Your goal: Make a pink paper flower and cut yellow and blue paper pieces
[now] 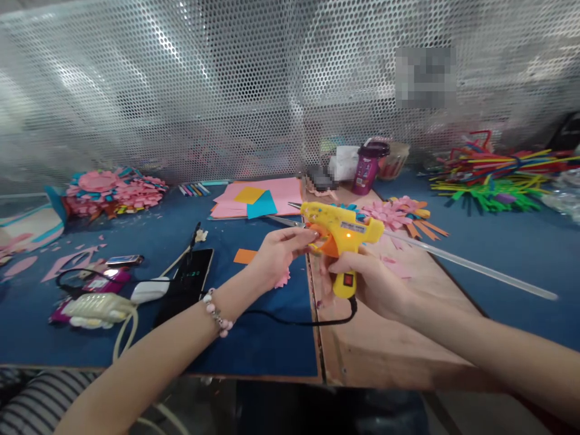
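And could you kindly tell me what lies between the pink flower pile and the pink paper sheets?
In the head view, what look like slim coloured pens lie between the pink flower pile and the pink paper sheets.

Close together, one gripping

The left forearm [181,341] and right forearm [471,338] slant inward over the table's [285,356] near edge. The left hand [277,257] stretches its fingers toward the right hand [369,281], which curls tightly (thumb uppermost).
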Demonstrator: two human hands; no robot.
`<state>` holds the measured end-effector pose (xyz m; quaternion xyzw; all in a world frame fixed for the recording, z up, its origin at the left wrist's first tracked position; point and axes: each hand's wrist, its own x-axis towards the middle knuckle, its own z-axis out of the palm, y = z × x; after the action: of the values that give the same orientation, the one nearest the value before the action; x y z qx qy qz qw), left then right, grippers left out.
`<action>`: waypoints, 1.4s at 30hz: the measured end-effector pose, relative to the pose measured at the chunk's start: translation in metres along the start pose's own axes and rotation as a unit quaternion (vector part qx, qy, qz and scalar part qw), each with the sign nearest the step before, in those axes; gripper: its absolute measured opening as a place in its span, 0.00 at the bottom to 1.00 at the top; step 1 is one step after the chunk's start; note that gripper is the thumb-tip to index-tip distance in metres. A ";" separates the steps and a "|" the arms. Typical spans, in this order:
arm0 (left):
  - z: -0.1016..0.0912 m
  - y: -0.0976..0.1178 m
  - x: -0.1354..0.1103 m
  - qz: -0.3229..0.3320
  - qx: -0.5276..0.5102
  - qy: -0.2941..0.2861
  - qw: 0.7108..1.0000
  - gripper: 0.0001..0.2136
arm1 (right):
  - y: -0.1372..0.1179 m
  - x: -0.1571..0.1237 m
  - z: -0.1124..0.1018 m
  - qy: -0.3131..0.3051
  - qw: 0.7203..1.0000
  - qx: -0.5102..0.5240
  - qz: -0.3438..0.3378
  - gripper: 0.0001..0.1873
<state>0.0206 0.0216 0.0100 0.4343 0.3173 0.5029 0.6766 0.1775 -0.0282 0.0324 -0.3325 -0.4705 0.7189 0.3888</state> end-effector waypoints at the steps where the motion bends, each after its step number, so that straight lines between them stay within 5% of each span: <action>1: 0.000 -0.002 0.002 -0.007 0.026 0.005 1.000 0.07 | -0.002 -0.002 0.000 0.008 1.000 0.006 -0.001 0.03; 5: -0.006 -0.005 0.014 -0.021 0.220 0.029 0.975 0.12 | -0.011 -0.012 -0.001 0.073 0.997 0.033 -0.024 0.02; 9: -0.011 0.004 0.029 0.081 0.458 -0.028 0.885 0.08 | -0.015 -0.021 -0.002 0.071 0.996 0.043 -0.042 0.03; 19: -0.011 0.036 0.030 0.200 0.565 -0.169 0.783 0.20 | -0.023 -0.037 -0.005 0.082 0.996 0.019 -0.032 0.02; 24: -0.005 0.046 0.015 0.277 0.637 -0.213 0.687 0.39 | -0.017 -0.037 -0.010 0.062 0.997 -0.001 -0.041 0.03; 27: -0.011 0.048 0.008 0.297 0.665 -0.170 0.664 0.31 | -0.011 -0.035 -0.014 0.065 0.995 -0.036 -0.067 0.03; 30: -0.028 0.045 0.003 0.291 0.683 -0.032 0.669 0.14 | -0.007 -0.032 -0.014 0.072 0.989 -0.119 -0.054 0.05; 32: -0.043 0.041 -0.002 0.267 0.700 0.046 0.661 0.16 | -0.005 -0.028 -0.011 0.077 0.981 -0.179 -0.012 0.07; 36: -0.065 0.028 -0.026 0.183 0.738 0.062 0.646 0.16 | 0.001 -0.016 -0.006 0.065 0.972 -0.221 0.047 0.10; 42: -0.070 0.004 -0.085 0.150 0.819 0.098 0.546 0.28 | 0.004 -0.001 -0.007 0.024 0.949 -0.275 0.152 0.11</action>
<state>-0.0667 -0.0400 -0.0161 0.7891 0.5862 0.1585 -0.0926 0.1829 -0.0272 0.0266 -0.5111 -0.5847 0.6040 0.1790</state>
